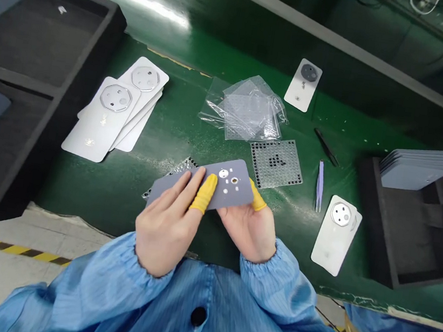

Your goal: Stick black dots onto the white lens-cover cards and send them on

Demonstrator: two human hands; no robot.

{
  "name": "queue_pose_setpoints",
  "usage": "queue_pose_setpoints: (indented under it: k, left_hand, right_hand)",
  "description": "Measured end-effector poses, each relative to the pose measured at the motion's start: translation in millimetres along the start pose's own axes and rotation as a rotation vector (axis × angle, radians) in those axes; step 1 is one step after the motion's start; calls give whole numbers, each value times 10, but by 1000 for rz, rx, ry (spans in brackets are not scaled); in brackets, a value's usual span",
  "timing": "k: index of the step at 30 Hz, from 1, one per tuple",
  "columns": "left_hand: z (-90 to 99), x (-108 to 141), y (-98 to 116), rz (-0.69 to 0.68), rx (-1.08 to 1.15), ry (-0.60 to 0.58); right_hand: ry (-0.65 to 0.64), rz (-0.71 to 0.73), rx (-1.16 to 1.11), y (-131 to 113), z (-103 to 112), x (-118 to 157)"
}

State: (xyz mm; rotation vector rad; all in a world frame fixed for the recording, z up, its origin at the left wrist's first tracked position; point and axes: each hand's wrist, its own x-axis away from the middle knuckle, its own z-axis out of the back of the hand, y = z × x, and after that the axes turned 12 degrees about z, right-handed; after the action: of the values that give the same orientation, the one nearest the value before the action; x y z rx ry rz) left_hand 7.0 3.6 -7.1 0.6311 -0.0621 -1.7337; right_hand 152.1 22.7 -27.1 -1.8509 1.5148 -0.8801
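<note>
A grey-blue panel (221, 186) with small holes near its right end is held above the green table's front part. My left hand (174, 211) lies over its left part, fingers pressed on its face, a yellow finger cot on one finger. From below and to the right, my right hand (253, 222) grips the panel's right end, its yellow-capped finger at the edge. Behind the panel sits a clear sheet (277, 163) bearing small black dots. Another dotted sheet (184, 165) is partly hidden under the panel.
Clear film sheets (251, 110) lie behind. White panels (103, 120) overlap at left beside a black tray (90, 61). Black tweezers (326, 146), purple tweezers (319, 184) and white panels (335, 235) are at right, near another black tray (379, 236). A single panel (303, 85) lies farther back.
</note>
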Motion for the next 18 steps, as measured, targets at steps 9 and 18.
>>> queue_pose_setpoints:
  k: [9,18]
  left_hand:
    - [141,-132,-126,559,543,-151]
    - [226,-208,33,855,1229,-538]
  right_hand:
    - [8,105,127,-90,-24,32]
    - [37,1015,985,-157,-85,79]
